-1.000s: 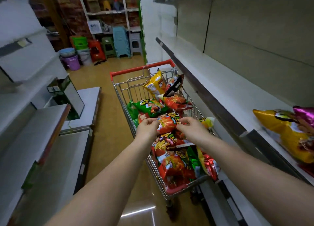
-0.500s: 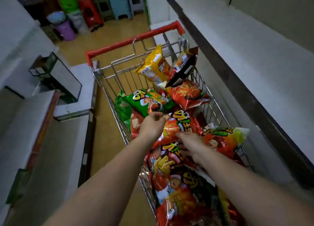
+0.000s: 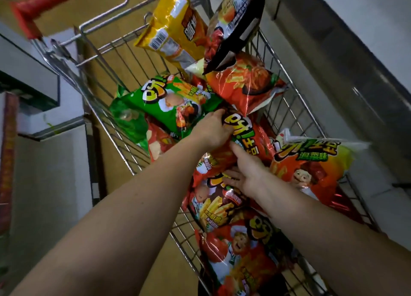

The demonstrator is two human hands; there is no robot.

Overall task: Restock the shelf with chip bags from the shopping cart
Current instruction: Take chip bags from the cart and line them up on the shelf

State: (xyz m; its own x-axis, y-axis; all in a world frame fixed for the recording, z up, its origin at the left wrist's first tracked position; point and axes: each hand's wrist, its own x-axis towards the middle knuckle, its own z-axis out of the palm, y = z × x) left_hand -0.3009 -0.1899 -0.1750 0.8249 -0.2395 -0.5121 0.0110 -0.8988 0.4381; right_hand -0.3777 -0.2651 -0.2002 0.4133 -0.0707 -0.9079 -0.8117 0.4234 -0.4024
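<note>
Both hands have sunk deeper into the shopping cart [image 3: 287, 77] since half a second ago, and the view has tipped down until the pile of bags fills it. The left hand [image 3: 212, 130] now curls over the top edge of the red chip bag [image 3: 249, 137], fingertips tucked behind the foil just beside the green bag [image 3: 173, 102]. The right hand [image 3: 246, 173] lies below it, index finger straight and touching the same bag's lower part, the other fingers spread flat on the red bag beneath; it grips nothing that can be seen.

So the step in hand looks like picking one bag out of the heap. That bag sits mid-cart, wedged between the green one beyond the left fingers and an orange-yellow bag [image 3: 311, 162] out past the right fingers.

Next the right fingers would need to close on the lower edge so the bag lifts level, without dragging its neighbours, then swing right toward the shelf [image 3: 367, 28], whose front edge runs along the cart's side
</note>
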